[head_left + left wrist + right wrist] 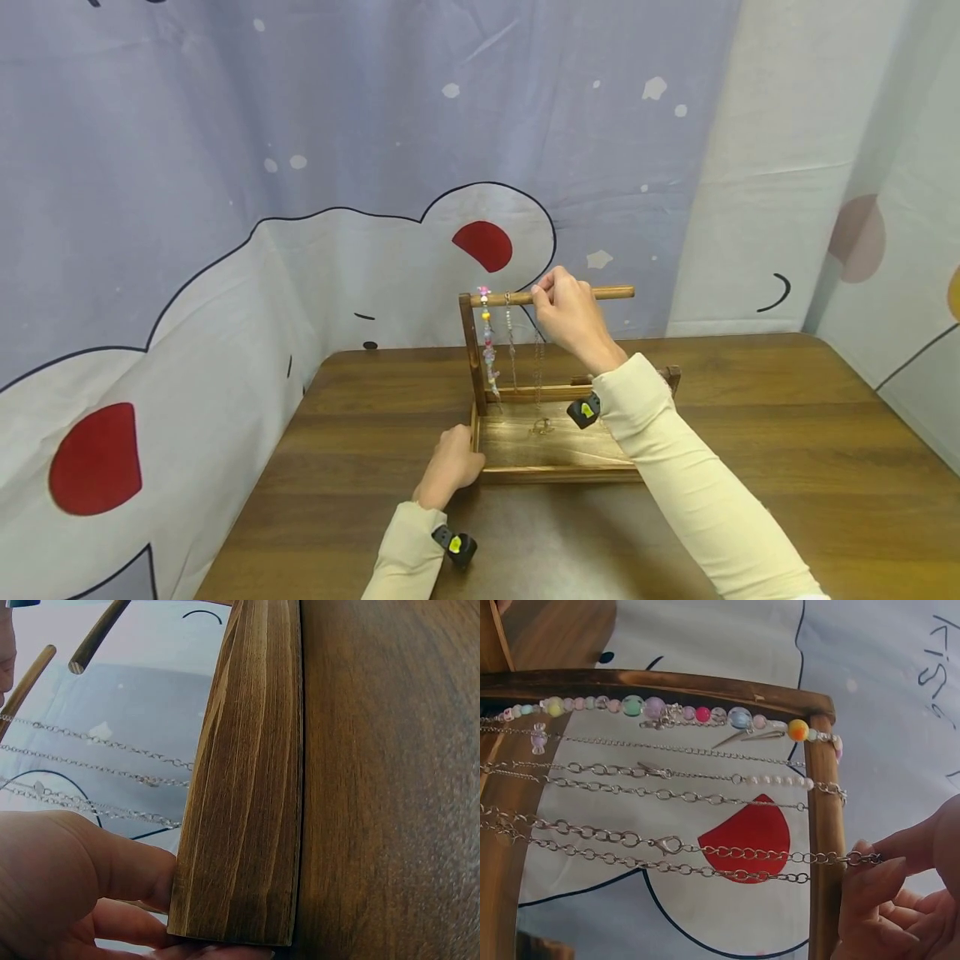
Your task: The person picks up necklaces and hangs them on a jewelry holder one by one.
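A wooden jewelry stand (562,475) has a tray base and a horizontal bar (615,292) on an upright at its left. My left hand (450,462) grips the tray's front left corner, thumb on one side and fingers underneath in the left wrist view. At the bar, my right hand (570,312) pinches the end links of a silver chain necklace (757,853) lying over it. Left of that hangs a chain with small pearls (780,781). A colorful beaded necklace (703,714) hangs nearest the upright.
A small gold-colored piece of jewelry (542,426) lies in the tray. Behind the right forearm a short post (673,377) rises at the stand's right side. The stand rests on a brown wooden table (375,400), with a printed curtain (360,125) behind it.
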Available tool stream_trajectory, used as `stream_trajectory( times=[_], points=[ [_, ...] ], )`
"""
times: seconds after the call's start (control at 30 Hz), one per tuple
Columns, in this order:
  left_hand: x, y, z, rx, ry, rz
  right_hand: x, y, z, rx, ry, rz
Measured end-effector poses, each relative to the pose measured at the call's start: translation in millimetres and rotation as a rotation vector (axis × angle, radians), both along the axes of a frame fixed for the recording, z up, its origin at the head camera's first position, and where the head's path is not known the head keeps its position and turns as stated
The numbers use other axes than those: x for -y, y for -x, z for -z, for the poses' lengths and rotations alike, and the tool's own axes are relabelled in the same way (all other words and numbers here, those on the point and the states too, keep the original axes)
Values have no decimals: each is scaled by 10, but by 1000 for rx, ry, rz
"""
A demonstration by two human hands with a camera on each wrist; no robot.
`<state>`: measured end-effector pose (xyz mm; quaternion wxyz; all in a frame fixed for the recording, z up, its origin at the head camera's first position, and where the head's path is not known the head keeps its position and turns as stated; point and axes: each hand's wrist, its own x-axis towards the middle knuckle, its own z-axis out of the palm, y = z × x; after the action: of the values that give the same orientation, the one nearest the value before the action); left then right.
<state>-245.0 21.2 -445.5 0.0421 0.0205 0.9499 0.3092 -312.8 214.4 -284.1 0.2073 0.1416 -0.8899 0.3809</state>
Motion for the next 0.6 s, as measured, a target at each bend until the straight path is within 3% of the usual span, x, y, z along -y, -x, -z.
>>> stream_trajectory(
  times=[0.6],
  points=[
    [-6,-7,9,1,-7,0,78,-3,38,1,5,-49]
  ],
)
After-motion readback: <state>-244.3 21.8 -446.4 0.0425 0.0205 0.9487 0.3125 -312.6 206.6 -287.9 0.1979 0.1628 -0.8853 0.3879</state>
